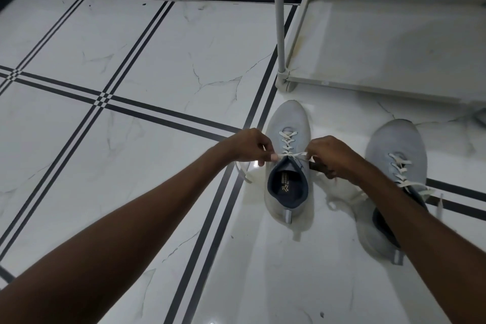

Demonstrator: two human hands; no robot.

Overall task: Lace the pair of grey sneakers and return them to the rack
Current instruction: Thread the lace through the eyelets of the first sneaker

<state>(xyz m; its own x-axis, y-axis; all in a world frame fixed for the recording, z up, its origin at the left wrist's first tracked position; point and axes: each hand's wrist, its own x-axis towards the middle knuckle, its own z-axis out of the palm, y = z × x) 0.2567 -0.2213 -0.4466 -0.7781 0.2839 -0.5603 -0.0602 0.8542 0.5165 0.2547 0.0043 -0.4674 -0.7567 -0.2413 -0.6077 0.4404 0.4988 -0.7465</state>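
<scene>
The rack (389, 42) stands at the upper right on the tiled floor (131, 60), and the part of its bottom shelf in view holds no shoes. Both grey sneakers sit on the floor just in front of it, toes pointing toward the rack. The left sneaker (288, 166) lies between the hands, its dark opening facing up and its white lace (288, 143) crossed up the front. The right sneaker (394, 173) is near it to the right, partly hidden by the right forearm, laced as well, with loose lace ends trailing beside it.

The left hand (247, 148) has its fingers (265, 158) pinched on one end of the left sneaker's lace, drawn taut out to the left at the top eyelets; a slack piece of lace curls on the floor below that hand. The right hand (330, 155) is curled tight, grasping the other end on the right side of the same shoe
</scene>
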